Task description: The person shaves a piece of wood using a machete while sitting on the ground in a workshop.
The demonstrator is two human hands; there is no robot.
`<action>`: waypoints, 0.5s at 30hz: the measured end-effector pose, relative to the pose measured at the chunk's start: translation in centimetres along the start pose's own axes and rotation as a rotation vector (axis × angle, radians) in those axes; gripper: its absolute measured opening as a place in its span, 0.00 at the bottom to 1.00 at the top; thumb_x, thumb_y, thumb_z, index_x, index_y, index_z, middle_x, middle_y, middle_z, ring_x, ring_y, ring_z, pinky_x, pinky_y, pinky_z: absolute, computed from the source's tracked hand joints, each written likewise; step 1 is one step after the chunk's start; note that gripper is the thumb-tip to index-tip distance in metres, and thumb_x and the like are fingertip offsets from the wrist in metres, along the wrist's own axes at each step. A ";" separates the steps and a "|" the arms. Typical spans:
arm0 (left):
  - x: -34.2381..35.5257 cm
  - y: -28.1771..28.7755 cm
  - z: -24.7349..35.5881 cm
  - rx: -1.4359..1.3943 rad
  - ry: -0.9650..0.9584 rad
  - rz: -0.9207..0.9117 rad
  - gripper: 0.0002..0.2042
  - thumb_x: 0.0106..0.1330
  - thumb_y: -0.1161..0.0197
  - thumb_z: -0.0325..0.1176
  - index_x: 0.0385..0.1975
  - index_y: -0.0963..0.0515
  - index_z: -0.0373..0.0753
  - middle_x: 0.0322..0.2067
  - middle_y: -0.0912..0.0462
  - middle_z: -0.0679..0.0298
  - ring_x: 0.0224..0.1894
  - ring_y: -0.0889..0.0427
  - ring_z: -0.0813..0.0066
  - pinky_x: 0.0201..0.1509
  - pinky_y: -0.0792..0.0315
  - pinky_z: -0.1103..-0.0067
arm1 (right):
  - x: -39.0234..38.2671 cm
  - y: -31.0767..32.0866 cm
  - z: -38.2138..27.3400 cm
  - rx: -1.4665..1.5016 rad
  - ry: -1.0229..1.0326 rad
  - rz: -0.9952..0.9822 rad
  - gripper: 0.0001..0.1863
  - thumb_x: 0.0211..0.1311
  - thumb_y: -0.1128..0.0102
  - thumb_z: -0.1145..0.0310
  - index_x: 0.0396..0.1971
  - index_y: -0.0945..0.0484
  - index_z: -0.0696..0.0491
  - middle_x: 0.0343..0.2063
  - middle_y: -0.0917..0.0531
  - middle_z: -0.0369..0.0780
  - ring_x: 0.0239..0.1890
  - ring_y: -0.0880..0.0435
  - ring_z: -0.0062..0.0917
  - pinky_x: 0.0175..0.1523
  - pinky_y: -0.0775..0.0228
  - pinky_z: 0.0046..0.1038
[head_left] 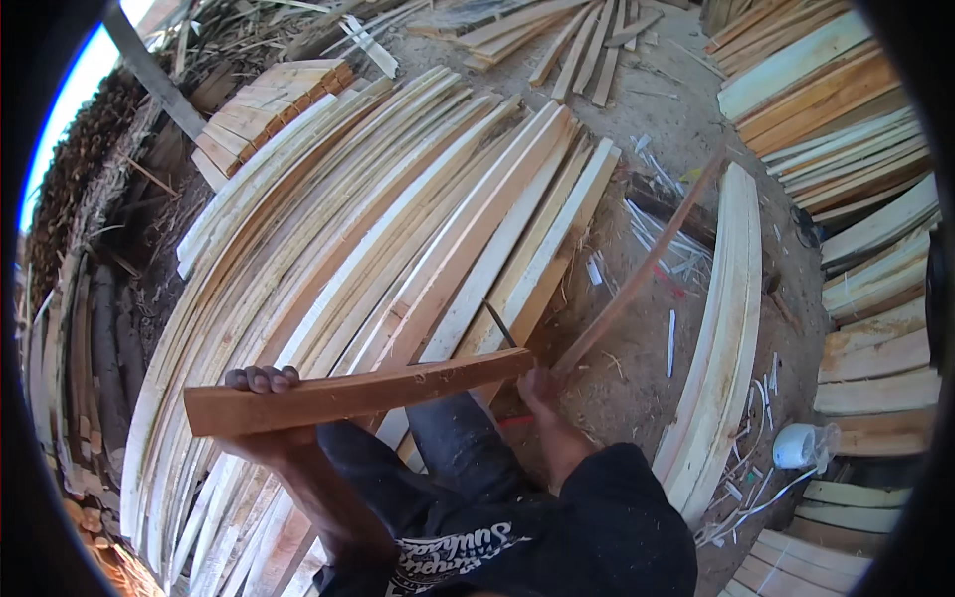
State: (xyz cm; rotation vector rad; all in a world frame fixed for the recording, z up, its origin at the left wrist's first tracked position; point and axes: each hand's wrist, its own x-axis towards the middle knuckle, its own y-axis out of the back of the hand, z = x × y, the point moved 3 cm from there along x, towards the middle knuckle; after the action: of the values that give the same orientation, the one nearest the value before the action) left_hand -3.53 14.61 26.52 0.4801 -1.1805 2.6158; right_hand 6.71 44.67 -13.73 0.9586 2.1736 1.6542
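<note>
My left hand (pixel 261 381) grips the wide near-left end of a reddish-brown wooden plank (pixel 348 400), its fingers curled over the top edge. The plank lies level across my lap, lifted above the stacked boards. At its narrower right end is my right hand (pixel 542 386), closed, its grip partly hidden. A long, thin reddish wood strip (pixel 642 274), blurred, slants from beside that hand up to the right. Behind the plank's right end a thin dark pointed piece (pixel 498 323) sticks up, in line with my right hand. What this hand holds is unclear.
A broad fan of pale boards (pixel 328 249) spreads ahead and left of me. More planks (pixel 718 328) lie on the dirt to the right, near a white container (pixel 794 447). Board stacks (pixel 875 348) line the right side. Wood shavings (pixel 671 343) litter the ground.
</note>
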 end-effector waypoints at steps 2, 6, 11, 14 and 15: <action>5.6 2.6 1.2 -0.213 0.062 -0.072 0.17 0.63 0.48 0.44 0.26 0.26 0.34 0.26 0.22 0.59 0.32 0.23 0.66 0.47 0.29 0.69 | -3.8 -1.1 4.2 0.314 -0.112 0.227 0.19 0.57 0.42 0.60 0.47 0.26 0.52 0.38 0.19 0.47 0.34 0.18 0.43 0.44 0.30 0.43; 8.8 7.9 1.2 -0.064 0.054 0.242 0.15 0.60 0.49 0.42 0.20 0.28 0.35 0.19 0.25 0.60 0.28 0.21 0.65 0.39 0.27 0.68 | -4.6 2.4 6.8 0.326 -0.663 -0.272 0.19 0.59 0.42 0.59 0.43 0.29 0.58 0.34 0.19 0.48 0.34 0.18 0.45 0.42 0.29 0.42; 6.6 22.8 -6.3 -0.075 0.008 0.971 0.21 0.63 0.59 0.53 0.33 0.31 0.39 0.26 0.26 0.58 0.28 0.24 0.60 0.36 0.26 0.62 | -7.3 0.1 11.5 0.338 -0.880 -0.165 0.22 0.56 0.40 0.56 0.40 0.29 0.60 0.35 0.20 0.53 0.41 0.20 0.48 0.45 0.31 0.44; 1.5 29.4 -4.3 -0.087 -0.022 1.206 0.23 0.65 0.63 0.54 0.37 0.29 0.40 0.27 0.24 0.59 0.32 0.22 0.60 0.38 0.24 0.60 | -8.1 0.2 10.4 0.270 -0.955 -0.286 0.24 0.54 0.38 0.55 0.40 0.28 0.61 0.37 0.20 0.54 0.42 0.21 0.48 0.47 0.32 0.44; 0.0 32.1 -2.4 -0.118 -0.032 1.222 0.24 0.65 0.63 0.55 0.38 0.29 0.41 0.28 0.24 0.58 0.33 0.21 0.59 0.39 0.24 0.59 | -8.3 0.0 10.2 0.274 -0.932 -0.305 0.24 0.54 0.38 0.55 0.40 0.28 0.61 0.37 0.20 0.54 0.42 0.21 0.48 0.47 0.32 0.44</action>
State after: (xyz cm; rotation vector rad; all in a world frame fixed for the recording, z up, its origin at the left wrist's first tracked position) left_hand -14.90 -4.36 3.12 -0.3957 -2.0831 3.3867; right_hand 18.64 47.31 -18.64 1.0909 1.7527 0.5684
